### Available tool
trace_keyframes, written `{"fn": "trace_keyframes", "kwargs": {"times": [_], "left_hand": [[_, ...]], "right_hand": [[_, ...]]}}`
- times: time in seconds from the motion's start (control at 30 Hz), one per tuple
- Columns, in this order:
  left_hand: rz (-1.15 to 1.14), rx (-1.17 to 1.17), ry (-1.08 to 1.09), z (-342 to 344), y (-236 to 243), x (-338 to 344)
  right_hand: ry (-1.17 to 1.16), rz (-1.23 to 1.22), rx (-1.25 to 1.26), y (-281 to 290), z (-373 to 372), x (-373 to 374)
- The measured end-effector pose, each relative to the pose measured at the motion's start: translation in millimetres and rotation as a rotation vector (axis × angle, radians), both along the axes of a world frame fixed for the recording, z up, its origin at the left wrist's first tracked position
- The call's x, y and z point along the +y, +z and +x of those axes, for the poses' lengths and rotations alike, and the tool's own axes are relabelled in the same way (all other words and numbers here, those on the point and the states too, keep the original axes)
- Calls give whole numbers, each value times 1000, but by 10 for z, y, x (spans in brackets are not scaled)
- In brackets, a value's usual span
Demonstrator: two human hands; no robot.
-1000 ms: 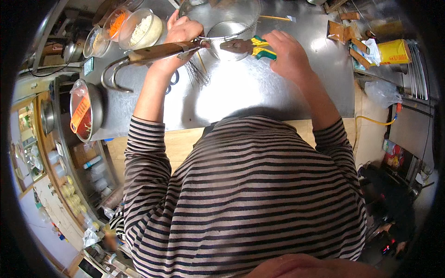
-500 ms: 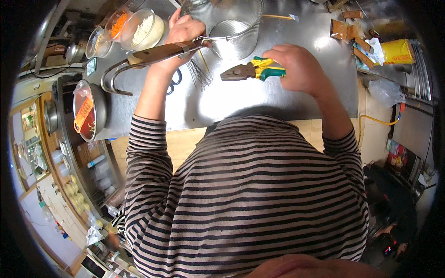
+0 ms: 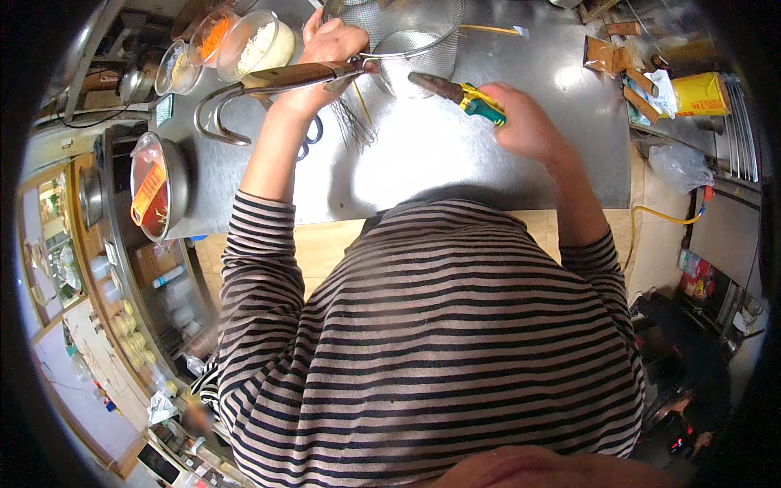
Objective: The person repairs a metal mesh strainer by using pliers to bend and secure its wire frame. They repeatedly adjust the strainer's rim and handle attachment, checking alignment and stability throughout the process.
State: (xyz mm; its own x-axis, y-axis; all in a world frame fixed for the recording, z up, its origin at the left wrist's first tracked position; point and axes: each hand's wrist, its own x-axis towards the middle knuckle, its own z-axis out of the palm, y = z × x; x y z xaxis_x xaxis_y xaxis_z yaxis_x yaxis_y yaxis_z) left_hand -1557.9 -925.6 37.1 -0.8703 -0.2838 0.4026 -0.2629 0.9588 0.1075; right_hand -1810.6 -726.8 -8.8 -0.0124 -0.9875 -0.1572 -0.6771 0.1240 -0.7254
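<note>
A wire-mesh strainer basket point(image 3: 411, 61) rests at the far middle of the metal table, its wooden handle point(image 3: 299, 76) with a bent metal end pointing left. My left hand point(image 3: 332, 47) is closed around the strainer where handle and rim meet; some fingers are hidden. In my right hand point(image 3: 525, 122) are combination pliers point(image 3: 480, 104) with green and yellow grips. The plier jaws are close to the basket's near right side; whether they touch it I cannot tell. Below the handle lies a bundle of thin wires point(image 3: 355, 130), with dark blue scissor handles point(image 3: 312, 140) beside my left forearm.
Clear bowls at the far left hold orange shreds point(image 3: 215, 37), white shreds point(image 3: 259, 49) and small pale pieces point(image 3: 175, 69). Nearer, a metal bowl point(image 3: 179, 195) holds an orange slicer. A thin stick point(image 3: 488, 29) lies behind the pliers. Toward the right are packets and a yellow package point(image 3: 701, 93).
My right hand has turned the pliers, bringing their jaws up and right, against or near the mesh basket. The strainer handle has shifted slightly right and up with my left hand.
</note>
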Motion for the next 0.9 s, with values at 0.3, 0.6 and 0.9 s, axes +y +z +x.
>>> {"fn": "trace_keyframes", "kwargs": {"times": [0.3, 0.6, 0.9], "left_hand": [[135, -205, 67, 13, 217, 85], [83, -42, -87, 172, 246, 5], [61, 47, -114, 95, 171, 167]], "right_hand": [[-298, 616, -1264, -61, 578, 460], [-46, 645, -911, 49, 649, 780], [-361, 322, -891, 52, 658, 838]]}}
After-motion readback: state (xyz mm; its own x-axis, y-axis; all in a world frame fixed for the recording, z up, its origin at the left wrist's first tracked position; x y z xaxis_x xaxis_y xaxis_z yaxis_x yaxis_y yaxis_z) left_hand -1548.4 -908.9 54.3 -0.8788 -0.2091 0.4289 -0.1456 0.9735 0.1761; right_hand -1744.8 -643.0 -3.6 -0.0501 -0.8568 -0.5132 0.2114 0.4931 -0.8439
